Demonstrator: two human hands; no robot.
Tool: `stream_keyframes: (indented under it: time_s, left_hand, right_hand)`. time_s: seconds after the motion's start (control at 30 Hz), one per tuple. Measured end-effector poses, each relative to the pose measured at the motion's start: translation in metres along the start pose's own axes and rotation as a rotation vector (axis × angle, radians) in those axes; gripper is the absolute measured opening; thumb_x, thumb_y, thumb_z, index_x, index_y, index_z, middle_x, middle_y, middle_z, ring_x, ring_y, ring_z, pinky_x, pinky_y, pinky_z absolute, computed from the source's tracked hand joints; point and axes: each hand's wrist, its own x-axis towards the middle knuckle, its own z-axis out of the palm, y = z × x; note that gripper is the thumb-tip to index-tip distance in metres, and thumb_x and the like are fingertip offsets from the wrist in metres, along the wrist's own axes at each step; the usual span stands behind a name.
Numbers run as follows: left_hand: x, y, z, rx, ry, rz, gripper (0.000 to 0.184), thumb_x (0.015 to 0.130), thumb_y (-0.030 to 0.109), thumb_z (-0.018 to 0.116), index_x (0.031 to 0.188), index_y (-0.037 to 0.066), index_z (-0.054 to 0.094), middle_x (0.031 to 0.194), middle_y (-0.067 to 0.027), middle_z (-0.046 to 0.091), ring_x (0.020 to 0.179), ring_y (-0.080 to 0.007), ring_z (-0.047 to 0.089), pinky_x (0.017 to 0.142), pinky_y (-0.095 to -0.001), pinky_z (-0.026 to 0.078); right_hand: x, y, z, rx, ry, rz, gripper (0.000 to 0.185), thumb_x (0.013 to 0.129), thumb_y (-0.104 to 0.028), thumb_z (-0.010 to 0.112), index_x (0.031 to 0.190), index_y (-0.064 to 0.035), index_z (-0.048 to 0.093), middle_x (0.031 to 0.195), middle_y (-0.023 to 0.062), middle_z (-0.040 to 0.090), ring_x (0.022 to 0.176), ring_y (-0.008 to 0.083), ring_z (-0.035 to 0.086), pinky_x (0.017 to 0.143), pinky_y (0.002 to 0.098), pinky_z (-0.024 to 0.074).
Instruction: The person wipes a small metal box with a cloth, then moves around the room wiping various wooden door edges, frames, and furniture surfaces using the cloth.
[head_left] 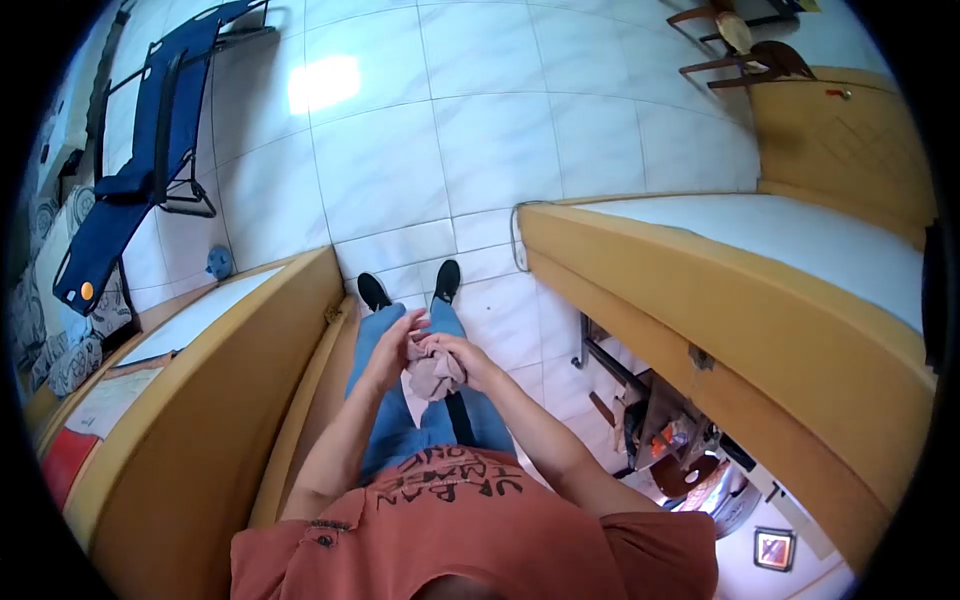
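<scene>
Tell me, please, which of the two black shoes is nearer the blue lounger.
The left shoe, on the side of the lounger; the right shoe is farther from it and slightly further forward.

Reads as a home, likely a living area. Shows blue folding lounger on glossy pale floor tiles, patterned fabric at left, dark wooden furniture far right, yellow-brown woodwork to both sides, small framed picture on white wall.
</scene>
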Motion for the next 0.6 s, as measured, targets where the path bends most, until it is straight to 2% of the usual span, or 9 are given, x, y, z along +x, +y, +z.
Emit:
stream_keyframes:
  time_s: [0.03,0.17,0.2,0.23,0.3,0.33,0.4,0.47,0.6]
  left_hand:
    - [-0.006,0.000,0.006,0.052,-0.148,-0.004,0.063,0.102,0.049,0.051,0.147,0.005,0.048,0.139,-0.0096,0.055,0.120,-0.0181,0.056,0.099,-0.0314,0.045]
    - [-0.046,0.020,0.048,0.186,-0.253,-0.108,0.070,0.099,0.043,0.062,0.153,0.005,0.038,0.133,-0.0091,0.057,0.117,-0.0157,0.055,0.099,-0.0287,0.044]
    - [-0.039,0.006,0.040,0.217,-0.231,-0.083,0.079,0.095,0.038,0.069,0.156,0.006,0.031,0.128,-0.0093,0.058,0.106,-0.0153,0.060,0.087,-0.0282,0.050]
    - [-0.049,0.009,0.046,0.227,-0.240,-0.078,0.079,0.095,0.038,0.069,0.156,0.006,0.031,0.128,-0.0093,0.058,0.106,-0.0153,0.060,0.087,-0.0282,0.050]
    - [-0.059,0.021,0.058,0.363,-0.304,-0.113,0.090,0.092,0.036,0.073,0.160,0.008,0.021,0.127,-0.0118,0.057,0.093,-0.0171,0.065,0.069,-0.0298,0.054]
    - [-0.061,0.027,0.062,0.337,-0.324,-0.122,0.094,0.090,0.032,0.075,0.160,0.009,0.017,0.121,-0.0141,0.059,0.077,-0.0196,0.066,0.056,-0.0321,0.053]
    - [-0.069,0.044,0.072,0.361,-0.343,-0.078,0.093,0.090,0.032,0.075,0.160,0.009,0.017,0.115,-0.0140,0.061,0.074,-0.0206,0.067,0.057,-0.0330,0.054]
    - [-0.074,0.057,0.078,0.346,-0.403,-0.043,0.092,0.088,0.031,0.076,0.158,0.009,0.019,0.100,-0.0134,0.065,0.069,-0.0224,0.068,0.059,-0.0357,0.057]
    - [-0.085,0.073,0.086,0.285,-0.449,-0.028,0.088,0.088,0.025,0.074,0.157,0.011,0.021,0.100,-0.0151,0.065,0.068,-0.0243,0.069,0.060,-0.0376,0.058]
  right_hand:
    - [-0.012,0.004,0.007,0.091,0.059,-0.026,0.033,0.101,-0.026,0.047,0.123,-0.0053,0.061,0.121,0.0074,0.064,0.113,0.0169,0.062,0.100,0.0325,0.0487]
    - [-0.041,0.008,0.020,0.253,0.164,-0.169,0.036,0.102,-0.031,0.045,0.124,-0.0071,0.062,0.120,0.0078,0.066,0.113,0.0174,0.063,0.097,0.0318,0.0496]
    - [-0.044,0.008,0.020,0.294,0.160,-0.187,0.036,0.102,-0.031,0.046,0.124,-0.0072,0.063,0.119,0.0080,0.066,0.112,0.0173,0.063,0.095,0.0323,0.0501]
    - [-0.048,0.012,0.020,0.336,0.157,-0.204,0.036,0.102,-0.031,0.046,0.124,-0.0074,0.063,0.119,0.0081,0.067,0.112,0.0172,0.063,0.094,0.0327,0.0507]
    - [-0.047,0.014,0.021,0.328,0.148,-0.224,0.038,0.102,-0.031,0.048,0.129,-0.0066,0.059,0.120,0.0071,0.066,0.110,0.0173,0.063,0.091,0.0332,0.0514]
    - [-0.057,0.004,0.038,0.350,0.199,-0.283,0.041,0.101,-0.030,0.049,0.134,-0.0068,0.055,0.123,0.0070,0.065,0.112,0.0180,0.063,0.093,0.0333,0.0509]
    - [-0.068,-0.009,0.051,0.382,0.260,-0.354,0.055,0.100,-0.029,0.051,0.150,-0.0090,0.040,0.134,0.0077,0.059,0.119,0.0202,0.060,0.098,0.0345,0.0482]
    - [-0.076,-0.016,0.056,0.360,0.267,-0.396,0.057,0.100,-0.027,0.051,0.153,-0.0105,0.037,0.136,0.0081,0.058,0.120,0.0207,0.058,0.100,0.0355,0.0472]
    - [-0.099,-0.034,0.076,0.242,0.250,-0.469,0.066,0.095,-0.023,0.052,0.157,-0.0122,0.030,0.142,0.0081,0.052,0.121,0.0211,0.056,0.101,0.0375,0.0466]
